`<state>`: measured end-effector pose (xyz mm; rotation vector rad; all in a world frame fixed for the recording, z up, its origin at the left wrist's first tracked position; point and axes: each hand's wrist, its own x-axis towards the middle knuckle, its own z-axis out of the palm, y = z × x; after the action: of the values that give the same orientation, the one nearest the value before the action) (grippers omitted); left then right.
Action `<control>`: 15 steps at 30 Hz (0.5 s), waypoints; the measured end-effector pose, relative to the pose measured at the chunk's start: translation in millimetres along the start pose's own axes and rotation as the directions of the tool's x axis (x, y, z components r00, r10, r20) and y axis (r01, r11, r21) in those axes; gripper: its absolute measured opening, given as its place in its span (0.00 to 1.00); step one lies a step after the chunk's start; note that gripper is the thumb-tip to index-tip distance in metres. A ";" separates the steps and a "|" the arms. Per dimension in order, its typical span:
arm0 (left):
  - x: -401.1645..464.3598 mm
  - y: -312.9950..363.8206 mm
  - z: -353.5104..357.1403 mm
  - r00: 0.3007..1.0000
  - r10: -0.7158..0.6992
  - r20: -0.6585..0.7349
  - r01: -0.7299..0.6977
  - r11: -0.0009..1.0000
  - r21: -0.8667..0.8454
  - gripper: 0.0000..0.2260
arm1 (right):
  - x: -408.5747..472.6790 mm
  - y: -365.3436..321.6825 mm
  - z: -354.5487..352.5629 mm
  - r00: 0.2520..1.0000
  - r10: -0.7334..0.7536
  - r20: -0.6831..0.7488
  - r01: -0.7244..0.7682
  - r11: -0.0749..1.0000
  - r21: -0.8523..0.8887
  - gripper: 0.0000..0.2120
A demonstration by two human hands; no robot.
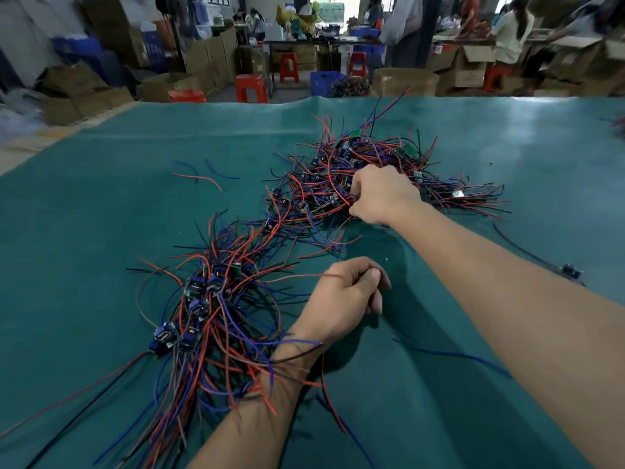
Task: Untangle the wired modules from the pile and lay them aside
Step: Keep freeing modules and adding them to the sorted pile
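Green matte cloth (101, 231); right hand (382, 194) grips tangled wire pile (338, 177), left hand (341, 296) fingers curled, pinching thin red wire (291, 277)

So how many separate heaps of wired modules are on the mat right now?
2. The far pile sits mid-mat, with the right hand reaching into it. The near pile lies left of the left hand. A few loose wires lie apart; modules within each are hidden.
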<state>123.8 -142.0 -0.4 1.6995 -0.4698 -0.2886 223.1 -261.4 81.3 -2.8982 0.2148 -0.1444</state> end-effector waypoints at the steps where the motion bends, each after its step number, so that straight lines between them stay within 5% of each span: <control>1: -0.2 0.0 0.0 1.000 0.003 0.001 -0.003 1.000 -0.005 0.12 | 0.1 4.1 3.6 1.000 0.003 -0.018 -0.003 1.000 0.031 0.12; 10: 1.2 -2.1 -0.9 1.000 -0.015 0.002 0.015 1.000 -0.019 0.13 | -8.4 44.4 11.2 0.982 0.000 -0.188 0.065 0.938 0.340 0.06; 15: 0.7 -1.4 0.0 1.000 -0.023 -0.006 0.022 1.000 -0.014 0.13 | -52.7 71.9 1.1 0.958 0.166 -0.233 0.112 0.532 0.839 0.10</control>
<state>124.7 -142.1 -1.7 1.6926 -0.4430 -0.3018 161.7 -322.1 59.0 -1.8552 0.1685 -0.5131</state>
